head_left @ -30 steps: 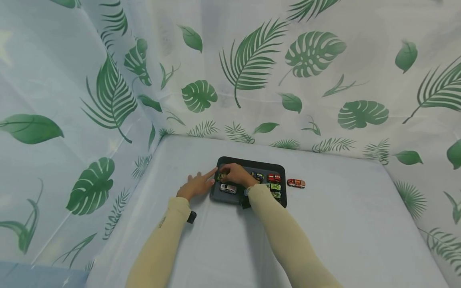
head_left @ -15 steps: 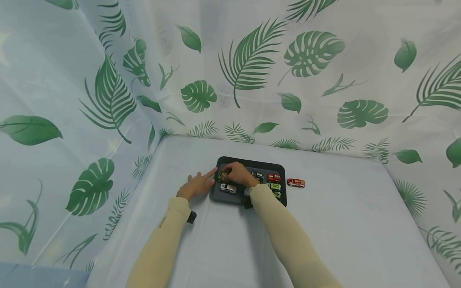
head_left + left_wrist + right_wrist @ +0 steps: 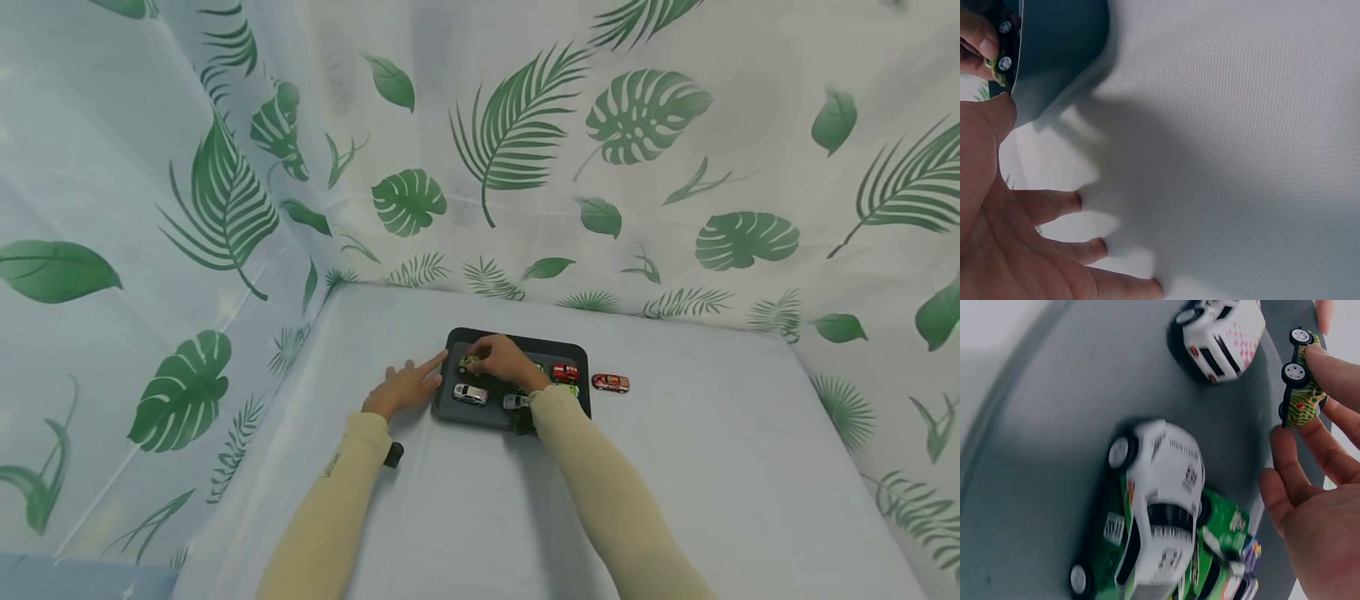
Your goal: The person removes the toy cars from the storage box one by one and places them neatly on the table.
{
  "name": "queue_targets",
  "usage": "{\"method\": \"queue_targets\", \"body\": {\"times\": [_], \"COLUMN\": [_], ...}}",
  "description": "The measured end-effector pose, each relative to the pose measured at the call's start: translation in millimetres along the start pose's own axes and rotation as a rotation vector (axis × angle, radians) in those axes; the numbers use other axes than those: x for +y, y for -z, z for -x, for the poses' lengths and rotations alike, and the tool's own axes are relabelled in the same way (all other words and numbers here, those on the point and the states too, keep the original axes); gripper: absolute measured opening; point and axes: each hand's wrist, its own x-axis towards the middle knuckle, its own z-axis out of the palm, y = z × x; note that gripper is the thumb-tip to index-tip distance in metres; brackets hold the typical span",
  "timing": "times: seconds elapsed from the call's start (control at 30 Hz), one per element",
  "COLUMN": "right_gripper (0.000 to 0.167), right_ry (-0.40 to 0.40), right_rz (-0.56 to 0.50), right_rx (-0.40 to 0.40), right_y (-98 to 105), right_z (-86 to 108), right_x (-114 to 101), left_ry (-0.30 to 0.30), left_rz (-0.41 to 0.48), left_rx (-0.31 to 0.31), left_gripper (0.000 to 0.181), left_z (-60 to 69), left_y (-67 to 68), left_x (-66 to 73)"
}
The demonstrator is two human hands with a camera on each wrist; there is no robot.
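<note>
My right hand [image 3: 504, 362] pinches a small green-and-yellow patterned toy car [image 3: 469, 363] between thumb and fingers, over the far left part of the black tray [image 3: 457, 414]. The right wrist view shows this car [image 3: 1302, 403] on end, wheels facing the camera side. My left hand [image 3: 401, 390] lies beside the tray's left edge with fingers spread; in the left wrist view one digit of the hand [image 3: 1022, 237] touches the tray's wall [image 3: 1054, 69]. A whitish car [image 3: 470, 394] stands in the tray, nearer me than the pinched one.
A grey car [image 3: 516, 402] and a red car [image 3: 565, 372] sit in the tray, with green ones partly hidden by my right arm. A red-orange car [image 3: 611, 383] stands on the white tabletop [image 3: 712, 433], just right of the tray. Leaf-patterned cloth rises behind.
My right hand has shifted slightly right with the patterned car, which shows more clearly between the fingers. The left hand keeps its place against the tray. The head view has moved a little.
</note>
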Motion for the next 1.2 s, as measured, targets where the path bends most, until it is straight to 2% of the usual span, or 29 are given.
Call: {"method": "queue_targets", "body": {"times": [0.37,0.6,0.9,1.2], "right_gripper": [0.030,0.031,0.032,0.033], "right_ry": [0.021,0.069,0.039,-0.031], "right_rz": [-0.070,-0.046,-0.012,0.007], "right_rx": [0.027,0.059,0.159,0.252], "right_y": [29.7,49.4,77.9,104.0], "right_z": [17.8,32.2,59.9,97.9], "right_x": [8.5,7.1,20.1,39.1], "left_ry": [-0.009,-0.043,-0.093,-0.092], "left_rz": [0.000,0.007,0.007,0.007], "left_rx": [0.018,0.020,0.032,0.027], "left_gripper": [0.058,0.057,0.057,0.057], "left_z": [-3.7,-0.3,1.5,0.6], "left_y": [-1.2,0.2,-0.1,-2.6], "left_x": [4.5,2.6,1.8,0.0]}}
